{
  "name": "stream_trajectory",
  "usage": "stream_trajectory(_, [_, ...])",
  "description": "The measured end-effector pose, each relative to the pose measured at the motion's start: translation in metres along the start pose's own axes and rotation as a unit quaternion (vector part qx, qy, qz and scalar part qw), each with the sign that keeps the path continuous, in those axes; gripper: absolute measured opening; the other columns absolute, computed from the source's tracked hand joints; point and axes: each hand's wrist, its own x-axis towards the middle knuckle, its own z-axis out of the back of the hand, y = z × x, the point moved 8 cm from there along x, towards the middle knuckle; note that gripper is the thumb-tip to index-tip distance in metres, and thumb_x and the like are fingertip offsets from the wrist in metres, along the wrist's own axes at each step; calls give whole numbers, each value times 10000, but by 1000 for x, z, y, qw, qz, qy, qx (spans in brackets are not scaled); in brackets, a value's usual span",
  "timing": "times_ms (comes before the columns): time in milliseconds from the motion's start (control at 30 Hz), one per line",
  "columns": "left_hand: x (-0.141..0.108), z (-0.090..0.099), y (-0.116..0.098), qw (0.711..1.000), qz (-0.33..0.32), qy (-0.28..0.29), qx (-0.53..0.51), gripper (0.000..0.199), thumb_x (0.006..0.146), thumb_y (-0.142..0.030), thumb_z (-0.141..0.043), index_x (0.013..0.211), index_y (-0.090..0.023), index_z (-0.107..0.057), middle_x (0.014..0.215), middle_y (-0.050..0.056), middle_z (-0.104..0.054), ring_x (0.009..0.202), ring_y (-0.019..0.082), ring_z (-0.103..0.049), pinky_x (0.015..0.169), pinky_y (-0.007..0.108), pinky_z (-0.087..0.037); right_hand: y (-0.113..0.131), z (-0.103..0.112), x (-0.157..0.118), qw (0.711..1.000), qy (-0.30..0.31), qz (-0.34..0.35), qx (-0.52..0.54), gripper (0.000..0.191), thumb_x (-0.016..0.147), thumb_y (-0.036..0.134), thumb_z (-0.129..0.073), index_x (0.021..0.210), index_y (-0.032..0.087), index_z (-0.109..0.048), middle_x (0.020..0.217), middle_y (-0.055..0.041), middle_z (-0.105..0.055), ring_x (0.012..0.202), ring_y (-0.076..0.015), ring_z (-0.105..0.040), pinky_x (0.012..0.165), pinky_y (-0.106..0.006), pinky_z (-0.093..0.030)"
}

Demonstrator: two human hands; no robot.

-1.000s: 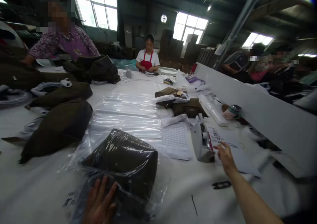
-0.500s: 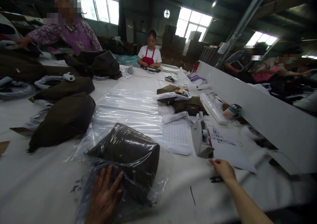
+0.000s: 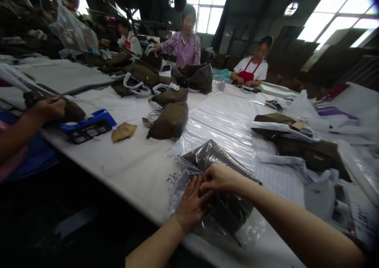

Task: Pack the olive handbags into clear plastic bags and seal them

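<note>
One white table (image 3: 130, 163), near whose front edge, with open surface to the left, one plastic-wrapped dark bag (image 3: 233, 209) is laid, pressed by the left hand (image 3: 194, 205), spread flat, and overlapped by the right hand (image 3: 220, 178), curled, whose grip cannot be told.

A broad bench (image 3: 130, 161) with a white top stretches back through a dim workshop, its near edge slanting over a deeply shadowed floor (image 3: 89, 236). The far wall (image 3: 251, 19) is dark grey. Pale daylight comes through a paned middle window (image 3: 207, 9) and a wider right-hand window (image 3: 334, 19), with a round bright fixture (image 3: 291, 8) high between them. A smaller window (image 3: 83, 1) glows at the left, and a low white partition (image 3: 361, 98) stands along the bench's right side.
</note>
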Motion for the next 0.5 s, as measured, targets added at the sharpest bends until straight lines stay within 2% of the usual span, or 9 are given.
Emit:
stream_trajectory(33, [-1,1,1,1000,5,-4,-3,534,841,-376,-547,1346,-342,-376,1522,70,-57,1356,386,-145,1034,561,-288,3,-4,14,997,-4,-14,-76,205,699,379,-635,655,179,-652,600,-21,-611,589,-151,-568,545,-230,-399])
stream_trajectory(100, [-4,2,4,1000,20,-11,-1,534,838,-408,-545,1342,-335,-386,1521,76,-62,1356,387,-144,1033,545,-297,-4,-6,31,986,-19,-50,-157,248,642,397,-703,678,154,-662,691,-90,-650,701,-229,-613,625,-290,-439])
stream_trajectory(167, [-5,0,6,1000,20,-17,9,542,842,-437,-528,1350,-330,-373,1515,74,-113,1358,385,-138,1033,543,-294,-23,3,35,978,-33,-85,-188,368,594,472,-743,696,129,-659,757,-149,-659,770,-300,-620,665,-353,-455])
stream_trajectory(233, [-3,-3,3,1000,0,-12,21,551,853,-465,-496,1364,-326,-345,1495,55,-213,1359,371,-146,1039,550,-276,-52,21,27,967,-55,-133,-211,493,588,569,-724,771,117,-654,796,-181,-656,787,-343,-617,665,-402,-458])
stream_trajectory(300, [-1,-4,-2,999,-19,-3,26,555,863,-490,-459,1374,-317,-326,1465,41,-296,1354,352,-176,1047,553,-260,-90,40,7,952,-84,-192,-224,571,650,621,-654,910,114,-628,820,-189,-651,791,-356,-614,655,-427,-458])
stream_trajectory(367, [0,2,-5,999,-30,-1,26,549,873,-500,-429,1374,-298,-334,1450,47,-326,1352,340,-194,1050,545,-263,-129,50,-24,941,-136,-232,-206,588,707,609,-609,1042,128,-573,848,-168,-648,831,-338,-610,696,-427,-456])
stream_trajectory(433, [-5,21,-1,999,-24,-21,16,517,884,-466,-427,1359,-270,-374,1450,70,-322,1356,332,-189,1055,529,-271,-167,47,-60,939,-208,-246,-120,586,739,585,-582,1128,152,-519,916,-138,-646,871,-292,-606,764,-399,-453])
stream_trajectory(500, [-15,49,18,997,23,-74,-7,451,882,-398,-465,1308,-252,-445,1422,85,-364,1346,314,-232,1060,508,-287,-203,27,-95,928,-267,-258,19,604,751,587,-545,1184,171,-484,1016,-125,-630,885,-257,-605,803,-375,-454])
